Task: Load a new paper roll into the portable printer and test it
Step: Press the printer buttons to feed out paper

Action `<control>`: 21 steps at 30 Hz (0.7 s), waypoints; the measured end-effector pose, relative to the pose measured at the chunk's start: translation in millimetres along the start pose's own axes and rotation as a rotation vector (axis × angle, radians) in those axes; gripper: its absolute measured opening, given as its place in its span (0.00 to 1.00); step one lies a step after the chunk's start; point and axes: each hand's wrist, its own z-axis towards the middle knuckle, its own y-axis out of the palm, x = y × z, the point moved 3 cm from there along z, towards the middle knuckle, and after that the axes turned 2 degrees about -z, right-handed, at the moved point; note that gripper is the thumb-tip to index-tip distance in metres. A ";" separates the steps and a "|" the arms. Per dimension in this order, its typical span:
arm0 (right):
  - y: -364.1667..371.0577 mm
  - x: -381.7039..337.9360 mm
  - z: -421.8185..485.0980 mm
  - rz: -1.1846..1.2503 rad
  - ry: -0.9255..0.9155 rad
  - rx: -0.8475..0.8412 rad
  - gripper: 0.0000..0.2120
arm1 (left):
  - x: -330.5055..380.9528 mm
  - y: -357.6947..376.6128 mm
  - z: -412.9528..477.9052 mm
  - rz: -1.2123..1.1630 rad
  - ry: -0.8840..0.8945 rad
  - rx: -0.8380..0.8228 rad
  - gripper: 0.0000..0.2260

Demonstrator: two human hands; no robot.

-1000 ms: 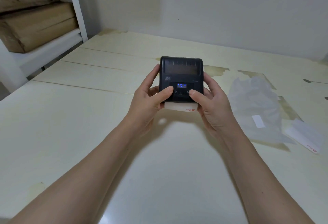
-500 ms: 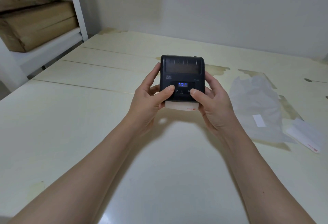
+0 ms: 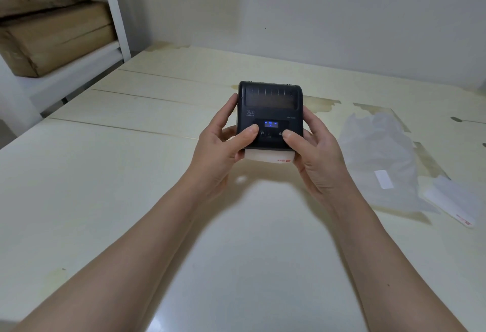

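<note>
Both forearms are bare all the way up, no sleeves showing. Left hand (image 3: 218,145) and right hand (image 3: 319,155) have no gloves, rings or watch, nails trimmed short.

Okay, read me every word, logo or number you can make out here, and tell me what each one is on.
"HPRT", under two larger characters too blurred to read: printer front, upper left.
Small model text on its right: too small.
Blue display marks: unreadable.
Red print on paper leaving the printer: blurred.
Red print on the loose paper strip: blurred.
White label on the plastic bag: no text legible.
</note>
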 end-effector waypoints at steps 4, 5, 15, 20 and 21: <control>5.6 -7.6 -0.5 -0.055 -0.012 -0.046 0.16 | -0.5 -1.7 1.2 -0.033 -0.017 0.010 0.30; 6.6 -8.7 -1.5 -0.061 -0.006 -0.036 0.15 | -0.4 -2.4 1.6 -0.036 -0.021 0.016 0.29; 6.4 -3.6 -0.9 -0.072 0.059 0.057 0.10 | 0.9 -9.4 5.7 -0.115 -0.035 0.149 0.29; 6.4 -3.2 -4.2 -0.116 0.123 0.091 0.13 | -1.2 -13.8 10.5 -0.083 -0.056 0.214 0.30; 5.8 -3.4 -4.7 -0.126 0.138 0.099 0.13 | -1.9 -15.1 11.1 -0.064 -0.062 0.224 0.30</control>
